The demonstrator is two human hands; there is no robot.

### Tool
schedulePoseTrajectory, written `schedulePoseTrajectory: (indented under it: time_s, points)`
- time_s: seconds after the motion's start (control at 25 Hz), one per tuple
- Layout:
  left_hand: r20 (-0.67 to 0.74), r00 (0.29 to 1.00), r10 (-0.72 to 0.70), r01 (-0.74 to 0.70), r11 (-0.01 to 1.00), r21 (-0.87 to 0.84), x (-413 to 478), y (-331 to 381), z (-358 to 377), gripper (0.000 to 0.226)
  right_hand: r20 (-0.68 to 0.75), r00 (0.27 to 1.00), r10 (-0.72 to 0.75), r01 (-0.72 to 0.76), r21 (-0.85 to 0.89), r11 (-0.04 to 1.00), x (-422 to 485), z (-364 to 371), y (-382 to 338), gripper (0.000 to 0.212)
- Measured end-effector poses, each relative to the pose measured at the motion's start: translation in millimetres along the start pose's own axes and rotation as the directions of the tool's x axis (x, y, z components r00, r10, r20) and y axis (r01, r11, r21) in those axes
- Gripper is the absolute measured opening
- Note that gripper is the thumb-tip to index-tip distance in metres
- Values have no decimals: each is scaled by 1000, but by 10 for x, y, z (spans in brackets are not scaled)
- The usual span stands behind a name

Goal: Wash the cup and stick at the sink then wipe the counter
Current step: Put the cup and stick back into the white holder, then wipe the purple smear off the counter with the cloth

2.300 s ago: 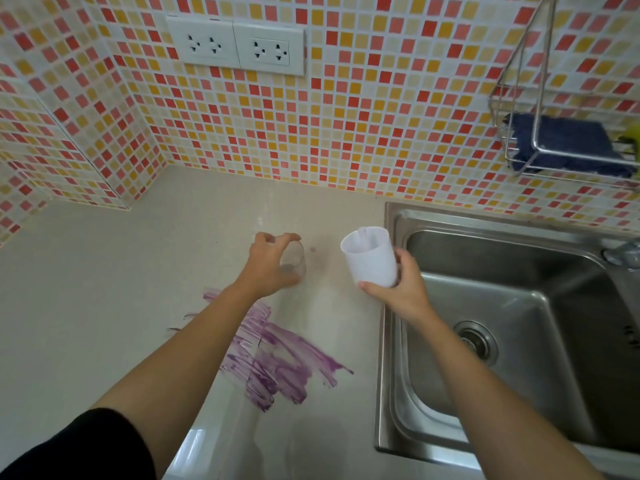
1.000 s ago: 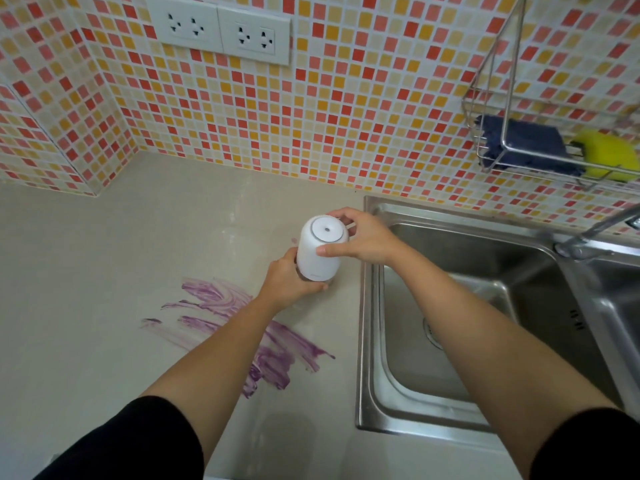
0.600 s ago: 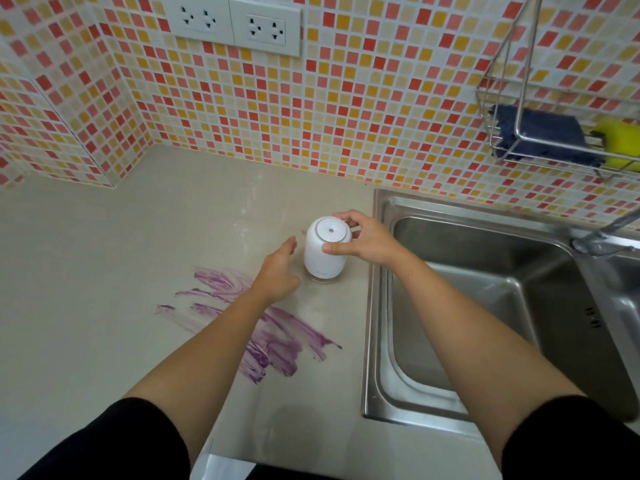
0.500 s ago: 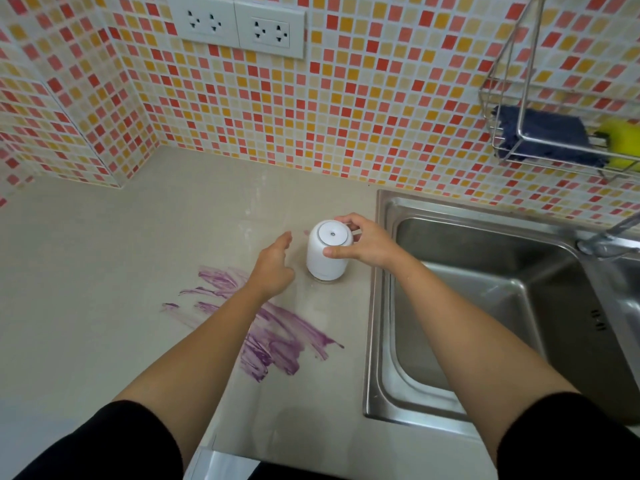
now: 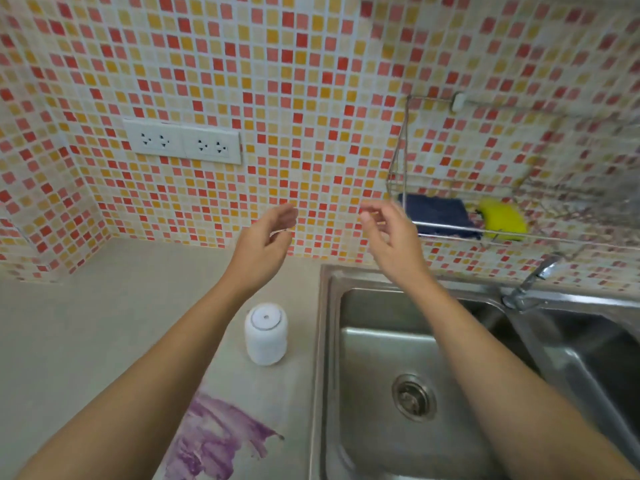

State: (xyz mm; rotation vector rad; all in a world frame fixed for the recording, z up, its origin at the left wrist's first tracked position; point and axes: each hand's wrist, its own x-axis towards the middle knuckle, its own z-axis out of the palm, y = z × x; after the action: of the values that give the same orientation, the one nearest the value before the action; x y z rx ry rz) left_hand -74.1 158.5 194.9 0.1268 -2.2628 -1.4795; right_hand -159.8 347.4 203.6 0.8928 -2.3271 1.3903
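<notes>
Curling loosely in the air, the fingers (image 5: 289, 216) of the left hand (image 5: 263, 244) are holding nothing. The fingers (image 5: 372, 216) of the right hand (image 5: 391, 244) are also bent a little and spread apart, gripping nothing. Both hands are hanging in front of the tiled wall (image 5: 294, 98), side by side with a gap between them, palms turned toward each other. Both forearms are bare and are reaching up from the bottom corners of the view.

The cup (image 5: 266, 334) is sitting upside down on the counter (image 5: 86, 323), under the left wrist and just beside the left edge of the sink (image 5: 398, 341). It is white, and its flat bottom is facing up. No hand is touching it. I cannot tell where the stick is.

A purple smear (image 5: 214, 438) is lying on the counter near its front edge, a little way in front of the cup.

The sink is shiny metal with a drain (image 5: 412, 396) in the middle. A tap (image 5: 530, 282) is standing at its back edge, toward the right.

A wire rack (image 5: 450, 230) is hanging on the wall above the sink, just past the right hand. A dark blue cloth (image 5: 436, 213) and a yellow sponge (image 5: 502, 220) are lying in it, side by side.

Two white sockets (image 5: 181, 142) are sitting on the wall, up and to the left of the hands.
</notes>
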Motion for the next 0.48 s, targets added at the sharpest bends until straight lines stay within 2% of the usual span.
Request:
schedulePoseTrajectory:
  time_s: [0.08,0.16,0.24,0.32,0.36,0.4,0.48]
  points:
    - [48,995,87,-83,992,-91,177,375,308,46,-112,991,-68,54,-126,991,205,-524,78,27]
    - [95,987,131,-129,991,-27,336,692,662,44,-124,992,-10,-22,-259,966,418,-921,323,28]
    - [165,976,144,-161,982,95,554,938,1064,44,-59,993,98,-113,-360,926,647,-1254,654,30]
    - [258,962,88,-155,955,252,819,1091,1469,42,92,981,172,-104,-497,862,835,-1482,940,31]
    - [291,956,35,-153,907,393,957,1125,1662,37,180,961,209,-76,-557,827,913,-1549,1044,32]
    - [315,948,-45,-148,814,562,1064,1139,1827,32,256,933,254,-55,-596,801,977,-1570,1120,34]
    - [327,920,-216,-167,539,825,1214,1086,2101,31,368,867,336,-41,-619,784,1099,-1552,1258,41]
